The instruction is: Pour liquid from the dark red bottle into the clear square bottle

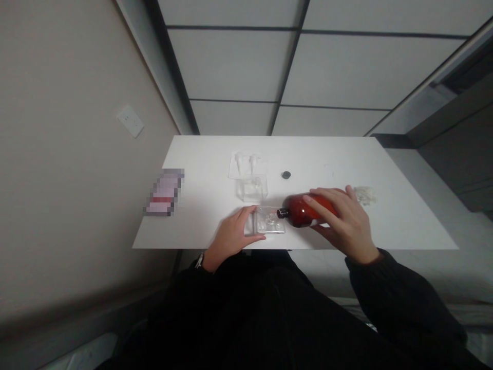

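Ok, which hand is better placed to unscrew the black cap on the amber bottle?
Probably your left: the left hand rests on the clear plastic box, close to the black cap, while the right hand holds the amber bottle.

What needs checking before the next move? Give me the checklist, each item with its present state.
Left hand on box: ok, fingers over its left end.
Right hand on bottle: ok, fingers across its body.
Cap tight on bottle: cannot tell, it is dark and small in view.
Bottle clear of box: cannot tell, the cap end meets or overlaps the box's right end in view.
Box well back from the near edge of table: not ok, it sits close to that edge.
Second box clear of both hands: ok, it stands farther up the table.
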`<action>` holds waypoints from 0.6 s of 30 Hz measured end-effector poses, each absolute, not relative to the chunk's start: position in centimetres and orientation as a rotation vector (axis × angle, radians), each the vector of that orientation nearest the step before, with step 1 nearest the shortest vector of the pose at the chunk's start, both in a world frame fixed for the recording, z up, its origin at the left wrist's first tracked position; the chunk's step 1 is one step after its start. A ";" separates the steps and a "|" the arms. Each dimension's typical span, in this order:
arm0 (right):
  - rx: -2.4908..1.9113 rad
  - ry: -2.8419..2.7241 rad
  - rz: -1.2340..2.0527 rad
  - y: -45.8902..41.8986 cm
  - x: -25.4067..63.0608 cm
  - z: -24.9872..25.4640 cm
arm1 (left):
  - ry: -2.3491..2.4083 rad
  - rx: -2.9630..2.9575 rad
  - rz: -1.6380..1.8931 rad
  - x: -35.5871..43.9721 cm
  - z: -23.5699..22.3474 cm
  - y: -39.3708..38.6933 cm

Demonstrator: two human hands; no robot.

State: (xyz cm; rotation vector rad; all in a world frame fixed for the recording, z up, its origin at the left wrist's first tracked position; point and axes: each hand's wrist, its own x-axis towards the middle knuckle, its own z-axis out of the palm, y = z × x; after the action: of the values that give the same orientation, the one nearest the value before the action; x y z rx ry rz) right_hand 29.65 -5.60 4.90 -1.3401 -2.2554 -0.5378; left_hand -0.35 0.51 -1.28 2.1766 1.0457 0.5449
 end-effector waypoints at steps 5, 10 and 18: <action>-1.352 -2.256 -0.524 -5.6 29.7 5.0 | 1.048 2.174 0.541 -0.3 -1.3 0.5; -1.351 -2.249 -0.536 -5.6 29.7 5.1 | 1.046 2.165 0.542 -0.3 -1.4 0.6; -1.331 -2.275 -0.547 -5.6 29.9 5.5 | 1.046 2.185 0.547 -0.3 -1.4 0.6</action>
State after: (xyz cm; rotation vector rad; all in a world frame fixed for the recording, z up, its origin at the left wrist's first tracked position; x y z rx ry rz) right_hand 29.90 -5.56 5.45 -1.3306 -2.2752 -0.5465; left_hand -0.32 0.58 -1.41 2.1848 1.0464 0.5466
